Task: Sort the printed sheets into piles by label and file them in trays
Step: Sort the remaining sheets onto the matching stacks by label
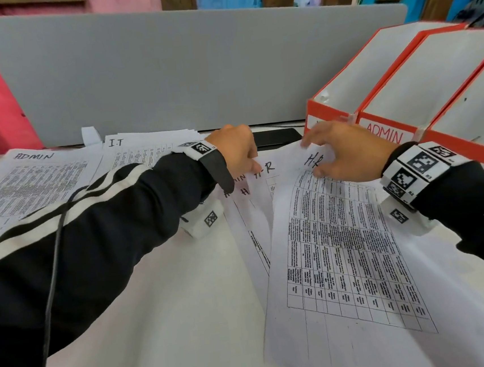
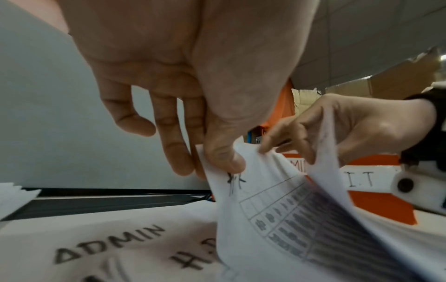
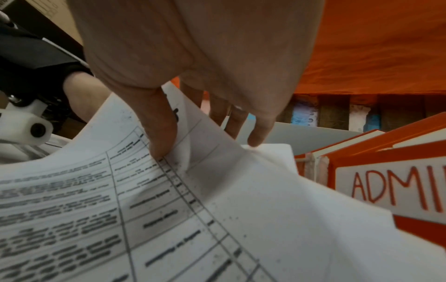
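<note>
Printed sheets lie in a loose heap at the desk's middle right. My left hand point(image 1: 252, 164) pinches the top corner of a sheet marked H-R point(image 1: 264, 170) between thumb point(image 2: 230, 162) and fingers. My right hand point(image 1: 311, 159) grips the top edge of another H.R sheet point(image 1: 344, 247), thumb point(image 3: 160, 137) on the print and fingers behind, and lifts it off the heap. Under them lie sheets marked ADMIN point(image 2: 108, 244) and H.R point(image 2: 193, 261). An ADMIN pile point(image 1: 28, 186) and an I-T pile point(image 1: 143, 151) lie at the back left.
Orange-and-white file trays point(image 1: 354, 104) stand at the right, one labelled ADMIN point(image 1: 387, 136), one I.T point(image 2: 362, 180). A grey partition point(image 1: 165, 72) closes the back. A flat black item point(image 1: 275, 138) lies behind my hands. A black cable point(image 1: 51, 275) runs over my left sleeve.
</note>
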